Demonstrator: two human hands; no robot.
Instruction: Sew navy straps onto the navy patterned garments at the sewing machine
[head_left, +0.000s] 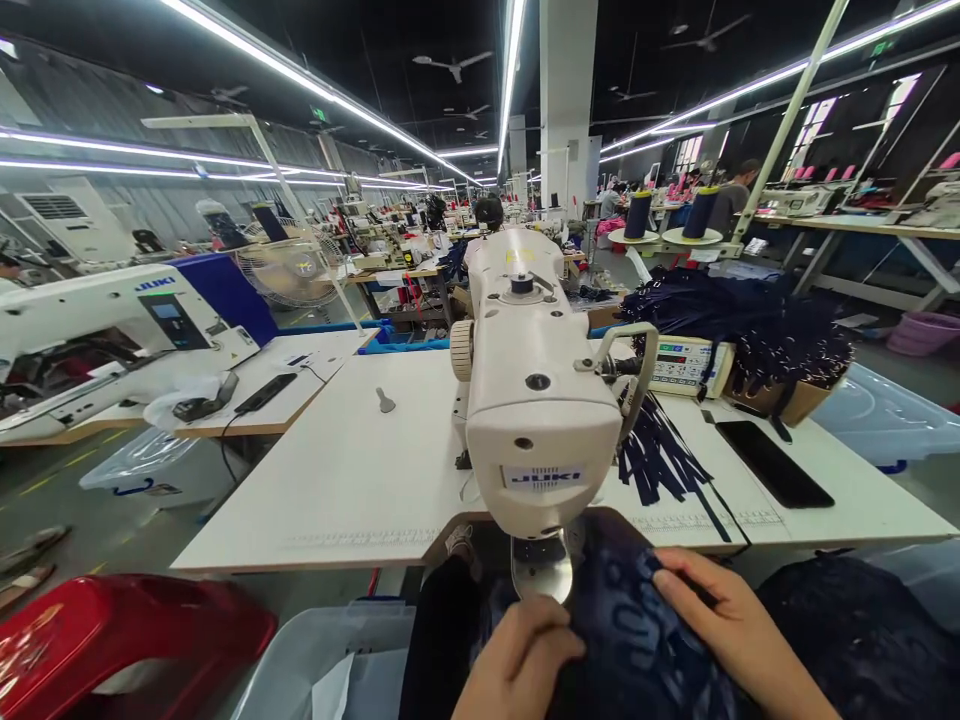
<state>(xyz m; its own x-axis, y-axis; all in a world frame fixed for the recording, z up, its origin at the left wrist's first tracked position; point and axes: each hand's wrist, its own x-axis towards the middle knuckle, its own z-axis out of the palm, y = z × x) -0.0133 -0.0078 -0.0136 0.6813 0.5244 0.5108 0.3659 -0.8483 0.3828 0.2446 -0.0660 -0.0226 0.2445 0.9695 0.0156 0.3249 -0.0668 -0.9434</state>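
Dark navy patterned fabric (pixel 626 630) hangs at the front of a white JUKI sewing machine (pixel 536 430), below its head. My left hand (pixel 525 655) has its fingers curled closed at the fabric's left side, close under the machine's shiny metal plate (pixel 541 572). At the upper right edge of the cloth, my right hand (pixel 720 610) pinches it between thumb and fingers. The needle area is hidden behind the machine head. Navy straps (pixel 660 455) lie in a bunch on the white table (pixel 337 470), right of the machine.
A black phone (pixel 775 463) and a control box (pixel 686 366) are on the table's right side. Beyond them, a cardboard box (pixel 780 390) is heaped with navy straps. A small grey metal piece (pixel 385 400) lies left. Below stand a red stool (pixel 135 640) and a clear bin (pixel 330 650).
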